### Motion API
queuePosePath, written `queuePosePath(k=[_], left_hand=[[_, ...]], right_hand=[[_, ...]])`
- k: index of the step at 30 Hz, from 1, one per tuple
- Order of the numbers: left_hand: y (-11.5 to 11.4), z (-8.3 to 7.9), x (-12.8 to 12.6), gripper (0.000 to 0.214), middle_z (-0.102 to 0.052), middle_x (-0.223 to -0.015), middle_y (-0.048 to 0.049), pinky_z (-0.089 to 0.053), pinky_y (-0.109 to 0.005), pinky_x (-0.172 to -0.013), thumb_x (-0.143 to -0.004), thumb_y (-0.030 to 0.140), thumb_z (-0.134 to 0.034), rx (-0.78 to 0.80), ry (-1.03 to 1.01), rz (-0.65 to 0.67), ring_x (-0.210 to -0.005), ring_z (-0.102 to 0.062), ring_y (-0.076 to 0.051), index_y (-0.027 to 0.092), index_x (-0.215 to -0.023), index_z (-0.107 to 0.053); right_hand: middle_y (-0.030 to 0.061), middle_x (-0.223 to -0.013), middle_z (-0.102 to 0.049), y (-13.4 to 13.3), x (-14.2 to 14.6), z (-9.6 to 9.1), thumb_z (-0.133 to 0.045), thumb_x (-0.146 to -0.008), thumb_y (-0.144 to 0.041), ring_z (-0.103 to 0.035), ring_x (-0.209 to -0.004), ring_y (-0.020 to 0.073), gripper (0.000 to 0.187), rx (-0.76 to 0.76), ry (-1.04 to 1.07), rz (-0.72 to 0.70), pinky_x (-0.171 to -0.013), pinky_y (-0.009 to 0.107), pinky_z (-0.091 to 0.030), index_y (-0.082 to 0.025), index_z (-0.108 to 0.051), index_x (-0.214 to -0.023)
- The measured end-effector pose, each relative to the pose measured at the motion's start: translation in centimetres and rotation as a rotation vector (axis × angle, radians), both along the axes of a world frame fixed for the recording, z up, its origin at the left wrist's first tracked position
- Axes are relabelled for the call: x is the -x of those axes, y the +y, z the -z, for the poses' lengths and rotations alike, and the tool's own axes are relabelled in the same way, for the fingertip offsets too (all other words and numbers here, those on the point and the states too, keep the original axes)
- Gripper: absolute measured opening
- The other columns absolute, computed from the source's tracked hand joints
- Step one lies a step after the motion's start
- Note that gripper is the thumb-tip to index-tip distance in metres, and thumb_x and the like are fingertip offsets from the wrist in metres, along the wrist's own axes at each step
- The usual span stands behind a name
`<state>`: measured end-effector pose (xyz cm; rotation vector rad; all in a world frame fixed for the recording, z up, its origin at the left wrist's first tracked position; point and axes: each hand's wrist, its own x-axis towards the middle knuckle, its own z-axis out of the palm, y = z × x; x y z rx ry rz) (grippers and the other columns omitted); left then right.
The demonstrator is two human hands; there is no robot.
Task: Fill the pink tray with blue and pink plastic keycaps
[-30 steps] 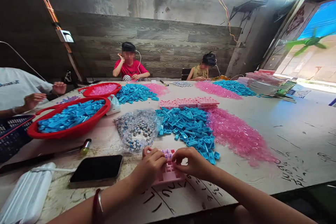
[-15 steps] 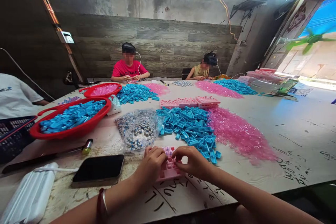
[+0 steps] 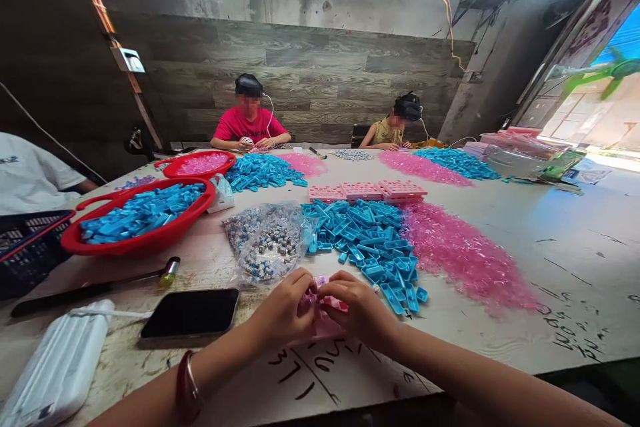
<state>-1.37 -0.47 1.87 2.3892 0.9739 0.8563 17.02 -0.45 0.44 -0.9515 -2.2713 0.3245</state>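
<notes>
A pink plastic tray with compartments lies on the table right in front of me, partly covered by both hands. My left hand bends over its left side, thumb and fingers drawn together in a pinch. From the right, my right hand reaches over the tray, its fingertips pressed together and almost touching the left ones. Whatever small piece is between the fingers is hidden. Just beyond my hands lie a heap of blue plastic pieces and a clear bag of small grey, white and blue parts.
Pink translucent pieces spread to the right; stacked pink trays stand behind the blue heap. At left are a phone, a white power bank, a hammer and a red basket. Two people sit opposite, another at far left.
My hands have drawn closer together over the tray, with fingertips now meeting and hiding more of it. The camera view has shifted slightly.
</notes>
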Motion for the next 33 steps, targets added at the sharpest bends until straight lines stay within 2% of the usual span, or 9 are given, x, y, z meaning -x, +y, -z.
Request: queuePosePath(k=[7,13,19,25,33], left_hand=[[0.1,0.8,0.1,0.012,-0.056,-0.094,-0.005,-0.043,-0.031,-0.082,-0.078,0.007,-0.053,0.033,-0.021,-0.005,-0.09,-0.051,-0.017,0.015,-0.085,-0.058],[0.4,0.7,-0.1,0.012,-0.058,-0.081,-0.0025,-0.042,-0.03,-0.075,-0.075,0.008,-0.062,0.096,-0.003,-0.096,-0.083,-0.053,-0.016,0.015,-0.066,-0.06],[0.9,0.5,-0.2,0.017,-0.06,-0.074,-0.0019,-0.041,-0.027,-0.071,-0.073,0.01,-0.066,0.125,0.009,-0.062,-0.078,-0.054,-0.015,0.014,-0.058,-0.06],[1.5,0.8,-0.2,0.016,-0.061,-0.073,-0.0021,-0.041,-0.026,-0.07,-0.073,0.013,-0.068,0.167,0.073,-0.053,-0.077,-0.054,-0.015,0.014,-0.057,-0.063],[1.3,-0.2,-0.2,0.016,-0.06,-0.069,-0.0002,-0.04,-0.023,-0.063,-0.071,0.006,-0.063,0.207,0.077,-0.043,-0.066,-0.054,-0.012,0.016,-0.06,-0.066]], right_hand=[[0.0053,-0.088,-0.068,0.2,0.0,-0.2,-0.062,-0.076,-0.008,-0.059,-0.084,0.0178,0.014,-0.081,-0.001,-0.082,-0.073,0.029,-0.049,-0.02,-0.07,-0.078],[0.0052,-0.079,-0.067,0.7,0.3,-0.5,-0.059,-0.077,-0.005,-0.061,-0.074,0.0144,0.016,-0.052,-0.046,-0.15,-0.068,0.024,-0.049,-0.017,-0.069,-0.073],[0.0057,-0.07,-0.062,1.6,-0.1,-0.2,-0.063,-0.075,-0.009,-0.058,-0.062,0.0128,0.01,0.009,-0.016,-0.197,-0.057,0.021,-0.045,-0.014,-0.069,-0.069],[0.0053,-0.068,-0.06,1.7,0.0,0.1,-0.059,-0.078,-0.009,-0.056,-0.063,0.0126,0.018,0.016,-0.055,-0.195,-0.057,0.021,-0.042,-0.013,-0.066,-0.062],[0.0032,-0.067,-0.061,1.6,0.6,-1.3,-0.056,-0.073,-0.002,-0.054,-0.061,0.011,0.019,0.042,-0.193,-0.216,-0.056,0.02,-0.039,-0.014,-0.065,-0.06]])
